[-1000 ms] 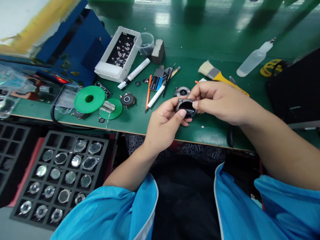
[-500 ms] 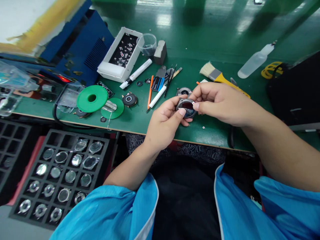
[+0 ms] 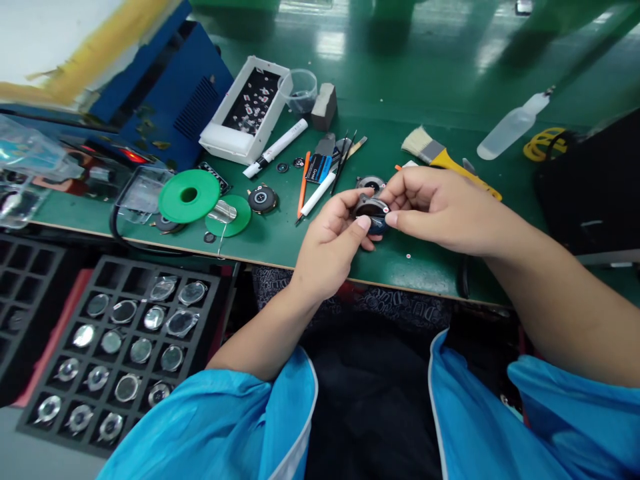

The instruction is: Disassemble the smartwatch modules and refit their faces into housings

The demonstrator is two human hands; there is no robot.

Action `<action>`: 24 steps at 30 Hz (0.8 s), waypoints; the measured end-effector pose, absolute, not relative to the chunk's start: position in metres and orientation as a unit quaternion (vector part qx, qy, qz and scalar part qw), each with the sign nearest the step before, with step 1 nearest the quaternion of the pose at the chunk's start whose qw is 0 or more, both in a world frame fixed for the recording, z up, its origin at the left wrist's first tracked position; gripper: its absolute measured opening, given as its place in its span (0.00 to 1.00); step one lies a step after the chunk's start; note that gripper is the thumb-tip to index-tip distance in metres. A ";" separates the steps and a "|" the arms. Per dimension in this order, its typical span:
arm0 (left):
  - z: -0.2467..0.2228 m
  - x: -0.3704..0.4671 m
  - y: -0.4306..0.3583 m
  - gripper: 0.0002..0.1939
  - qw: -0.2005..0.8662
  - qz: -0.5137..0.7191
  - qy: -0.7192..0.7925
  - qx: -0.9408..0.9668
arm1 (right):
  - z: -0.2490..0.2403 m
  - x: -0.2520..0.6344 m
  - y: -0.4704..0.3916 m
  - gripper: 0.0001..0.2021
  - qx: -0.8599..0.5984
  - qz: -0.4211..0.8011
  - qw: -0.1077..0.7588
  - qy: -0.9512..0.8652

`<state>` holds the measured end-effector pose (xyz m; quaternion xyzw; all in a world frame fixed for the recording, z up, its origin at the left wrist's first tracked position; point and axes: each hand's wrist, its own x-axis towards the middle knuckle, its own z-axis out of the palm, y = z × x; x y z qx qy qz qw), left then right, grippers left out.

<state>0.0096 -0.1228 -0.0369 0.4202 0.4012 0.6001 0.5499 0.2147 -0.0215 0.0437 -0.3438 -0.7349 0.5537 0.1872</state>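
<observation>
Between both hands is a round dark watch part (image 3: 371,212), tilted above the green bench. My left hand (image 3: 333,243) grips its left side, with the thumb on the front and fingers behind. My right hand (image 3: 435,210) pinches the right edge, where a small white and red dot shows by the thumb. Just behind the held part lies another round watch piece (image 3: 371,183), partly covered by my fingers. A black round watch back (image 3: 263,198) rests on the bench to the left.
Pens and tools, a white box (image 3: 233,143) of small parts, a clear cup (image 3: 300,93), a green spool (image 3: 189,195), a yellow brush (image 3: 445,160) and a squeeze bottle (image 3: 510,130) stand around. A foam tray (image 3: 203,337) of watch parts sits lower left.
The held watch part has tilted, so its glossy front shows less and its rim more. Both hands keep nearly the same place. The view has shifted slightly.
</observation>
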 end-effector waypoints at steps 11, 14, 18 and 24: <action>-0.033 0.010 -0.123 0.19 0.549 0.591 0.414 0.422 | 0.040 0.216 -0.020 0.09 -0.325 0.560 0.195 -0.737; -0.030 0.010 -0.123 0.21 0.552 0.589 0.421 0.413 | 0.040 0.215 -0.020 0.09 -0.326 0.563 0.200 -0.732; -0.026 0.011 -0.123 0.27 0.560 0.601 0.417 0.389 | 0.039 0.216 -0.020 0.10 -0.330 0.586 0.189 -0.716; -0.027 0.010 -0.122 0.32 0.567 0.604 0.411 0.381 | 0.037 0.217 -0.018 0.12 -0.337 0.592 0.192 -0.707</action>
